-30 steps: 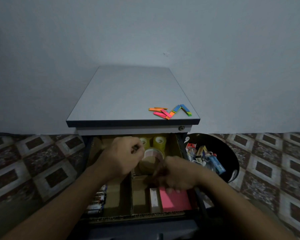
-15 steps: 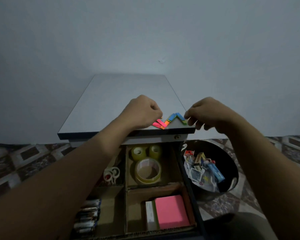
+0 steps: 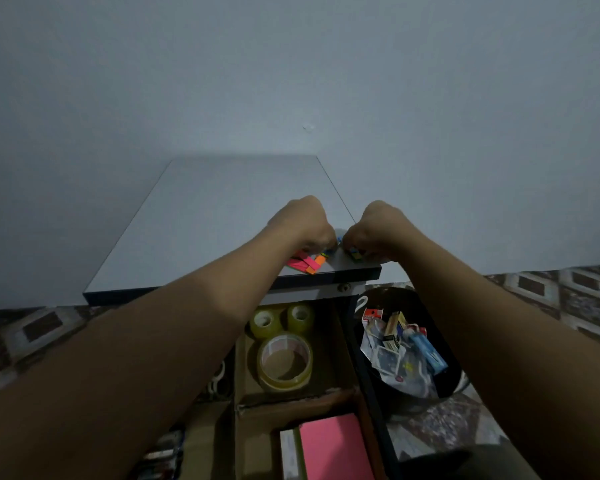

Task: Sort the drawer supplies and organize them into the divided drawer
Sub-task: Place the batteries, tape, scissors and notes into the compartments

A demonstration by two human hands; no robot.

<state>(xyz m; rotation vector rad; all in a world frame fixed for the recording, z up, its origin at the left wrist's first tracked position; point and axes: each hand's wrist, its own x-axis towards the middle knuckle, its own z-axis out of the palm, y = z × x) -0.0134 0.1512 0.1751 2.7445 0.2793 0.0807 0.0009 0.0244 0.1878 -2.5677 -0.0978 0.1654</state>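
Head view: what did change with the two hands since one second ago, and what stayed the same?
The left hand and right hand rose out of the drawer to the cabinet top. Both now curl over the coloured strips at its front edge; whether either has a grip is hidden. The tape rolls, pink notepad and bin stayed put.

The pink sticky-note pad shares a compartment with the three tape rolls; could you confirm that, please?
No: the head view shows the pink sticky-note pad in the nearer compartment, a cardboard divider away from the three tape rolls.
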